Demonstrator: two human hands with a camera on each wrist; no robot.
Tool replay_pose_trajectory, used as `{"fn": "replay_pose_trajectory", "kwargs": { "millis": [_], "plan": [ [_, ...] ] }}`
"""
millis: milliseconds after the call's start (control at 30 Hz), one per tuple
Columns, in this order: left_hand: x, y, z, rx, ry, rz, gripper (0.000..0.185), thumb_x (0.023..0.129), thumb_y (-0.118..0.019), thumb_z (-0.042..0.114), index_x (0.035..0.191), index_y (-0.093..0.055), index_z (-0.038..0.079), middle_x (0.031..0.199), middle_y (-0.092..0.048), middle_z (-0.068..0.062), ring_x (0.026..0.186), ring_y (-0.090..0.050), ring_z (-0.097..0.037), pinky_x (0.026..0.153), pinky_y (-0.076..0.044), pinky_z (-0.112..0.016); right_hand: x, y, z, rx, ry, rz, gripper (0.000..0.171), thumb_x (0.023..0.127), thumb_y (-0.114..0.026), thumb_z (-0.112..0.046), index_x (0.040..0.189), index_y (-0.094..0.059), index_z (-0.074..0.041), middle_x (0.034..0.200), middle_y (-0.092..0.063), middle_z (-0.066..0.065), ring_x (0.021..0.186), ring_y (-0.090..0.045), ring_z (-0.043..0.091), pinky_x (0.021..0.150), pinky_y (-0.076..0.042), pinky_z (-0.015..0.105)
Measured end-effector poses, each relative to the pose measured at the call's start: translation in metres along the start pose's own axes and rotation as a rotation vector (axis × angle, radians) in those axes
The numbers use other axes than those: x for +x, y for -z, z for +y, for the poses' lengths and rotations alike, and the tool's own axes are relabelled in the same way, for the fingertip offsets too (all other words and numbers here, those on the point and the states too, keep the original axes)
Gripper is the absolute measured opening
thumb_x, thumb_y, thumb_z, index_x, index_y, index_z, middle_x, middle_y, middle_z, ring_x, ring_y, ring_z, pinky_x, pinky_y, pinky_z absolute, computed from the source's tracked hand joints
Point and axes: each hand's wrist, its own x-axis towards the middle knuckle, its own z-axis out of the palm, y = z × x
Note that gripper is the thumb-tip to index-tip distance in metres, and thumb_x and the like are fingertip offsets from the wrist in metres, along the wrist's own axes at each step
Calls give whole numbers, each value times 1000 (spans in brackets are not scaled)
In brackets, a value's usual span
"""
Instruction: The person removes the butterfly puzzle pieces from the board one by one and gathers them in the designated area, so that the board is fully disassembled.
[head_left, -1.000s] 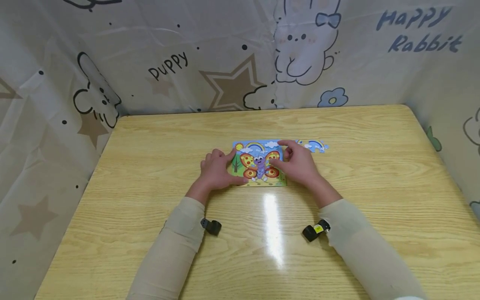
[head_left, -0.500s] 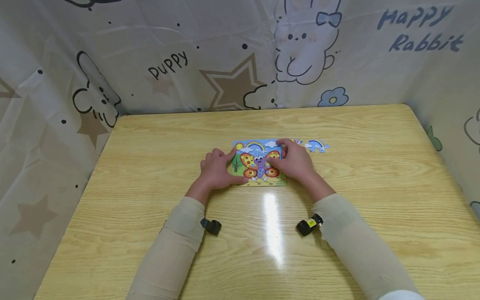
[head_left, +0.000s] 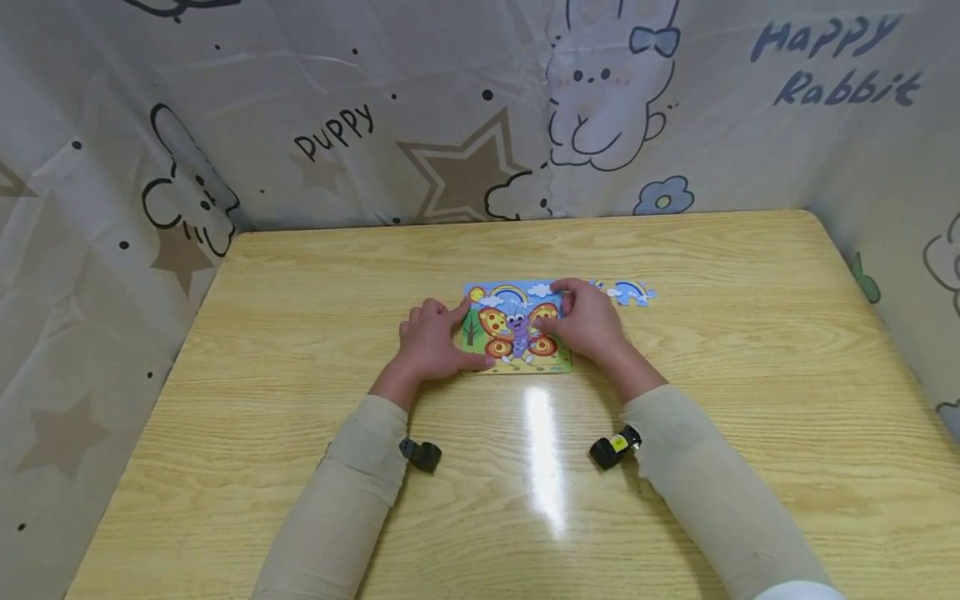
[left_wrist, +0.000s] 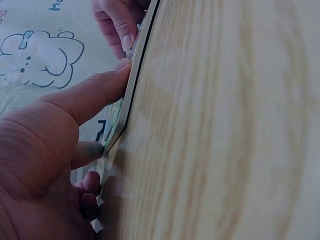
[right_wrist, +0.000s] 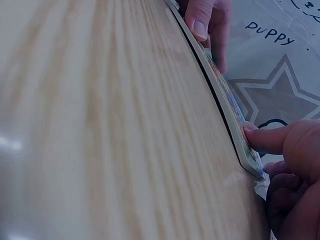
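Observation:
A small butterfly jigsaw puzzle (head_left: 519, 340) lies flat on the wooden table, its thin edge showing in the left wrist view. My left hand (head_left: 431, 340) holds it at the left side: the thumb lies over the front edge, the index finger reaches the back left corner. Over the upper right part, my right hand (head_left: 594, 321) has its thumb on the butterfly's wing and its index fingertip near a cloud at the back edge. The right wrist view shows that hand's other fingers curled. Its palm hides much of the puzzle's right side.
Just right of the puzzle lies a loose rainbow piece (head_left: 633, 292). Beside it another piece (head_left: 597, 284) is mostly hidden behind my right hand. The wooden table (head_left: 337, 283) meets a printed cloth wall (head_left: 420, 100) at the back.
My right hand and forearm have shifted slightly left, and the right thumb has slid a little left across the wing. The left hand has kept its place on the puzzle.

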Motion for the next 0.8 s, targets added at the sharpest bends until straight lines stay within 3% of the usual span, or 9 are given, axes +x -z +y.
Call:
{"fn": "replay_pose_trajectory", "kwargs": {
  "millis": [333,800],
  "plan": [
    [0,1,-1,-12,-13,-3,109,70,-84,61,158,-30,24,122,-39,-9,107,-34,-28,88,-27,-43,0,-1,-3,60,-29,15,62,80,-87,-20,130,-53,-6,85,-46,7,75,-43,25,73,-36,40],
    [0,0,-1,0,-21,2,109,70,-84,61,157,-30,24,117,-40,-8,103,-36,-27,86,-28,-44,-2,-5,1,116,51,63,66,78,-88,-13,128,-46,-10,85,-44,7,73,-42,25,70,-35,40]
  ]
}}
